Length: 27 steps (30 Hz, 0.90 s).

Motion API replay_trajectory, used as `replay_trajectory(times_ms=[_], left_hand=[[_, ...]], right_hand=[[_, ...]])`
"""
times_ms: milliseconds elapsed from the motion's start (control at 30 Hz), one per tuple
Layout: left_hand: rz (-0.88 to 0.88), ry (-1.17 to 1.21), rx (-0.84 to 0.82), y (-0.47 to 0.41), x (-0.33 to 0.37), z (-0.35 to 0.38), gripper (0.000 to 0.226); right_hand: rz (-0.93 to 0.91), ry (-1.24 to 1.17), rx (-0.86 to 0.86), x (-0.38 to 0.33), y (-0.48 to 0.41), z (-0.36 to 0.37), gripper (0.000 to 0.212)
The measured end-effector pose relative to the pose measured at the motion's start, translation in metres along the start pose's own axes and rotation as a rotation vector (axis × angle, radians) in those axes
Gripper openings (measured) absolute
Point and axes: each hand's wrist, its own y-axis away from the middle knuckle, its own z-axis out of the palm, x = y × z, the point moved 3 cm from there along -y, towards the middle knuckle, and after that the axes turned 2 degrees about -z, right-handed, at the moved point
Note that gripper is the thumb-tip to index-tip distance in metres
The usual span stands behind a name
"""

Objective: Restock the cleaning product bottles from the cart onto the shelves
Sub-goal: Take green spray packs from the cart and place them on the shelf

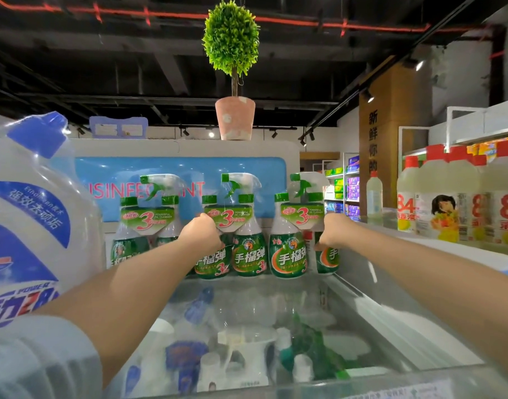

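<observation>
The step in hand is the placing and squaring of stock on the shelf (304, 286): 3 shrink-wrapped packs of green spray cleaner stand upright in a row at its back, in front of a blue sign (178, 171). The left hand (199, 230) reaches to the left bottle of the middle pack (241, 240), fingers curled round its shoulder just under the header card. The right hand (332, 230) is curled on the outer bottle of the right pack (288, 249). With the backs of both hands toward the camera, I cannot tell how firmly either one grips. The left pack (140, 226) stands untouched, just beside the middle one. The 2 held packs sit side by side, nearly touching, so they look as good as set down. The next move likely calls for nudging them flush with the row, labels forward, then letting go and turning back for more stock; the cart itself is not clearly in view. A large blue-capped jug (37, 214) stands close at the left, so the left arm should draw back without clipping it.
</observation>
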Motion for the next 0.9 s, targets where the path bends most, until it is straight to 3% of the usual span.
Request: replay_trajectory(times_ms=[100,233,400,500,700,900], left_hand=[[0.038,-0.054,-0.053,0.004,0.004,-0.002,0.048],[0.051,-0.096,-0.092,0.012,0.009,-0.01,0.044],[0.038,-0.067,-0.102,0.016,0.008,-0.007,0.048],[0.044,-0.033,-0.102,0.016,0.007,-0.005,0.053],[0.014,0.056,-0.084,0.013,0.005,-0.002,0.066],[0.034,0.041,-0.092,0.014,0.005,0.001,0.067]], right_hand=[[-0.053,0.032,-0.041,-0.004,0.003,-0.001,0.057],[-0.104,0.056,-0.069,-0.013,0.009,-0.005,0.055],[-0.371,0.415,0.276,-0.047,0.034,-0.004,0.069],[-0.533,0.65,0.3,-0.06,0.039,0.011,0.088],[-0.519,0.839,0.251,-0.057,0.028,0.031,0.1],[-0.499,0.759,0.247,-0.056,0.015,0.048,0.095]])
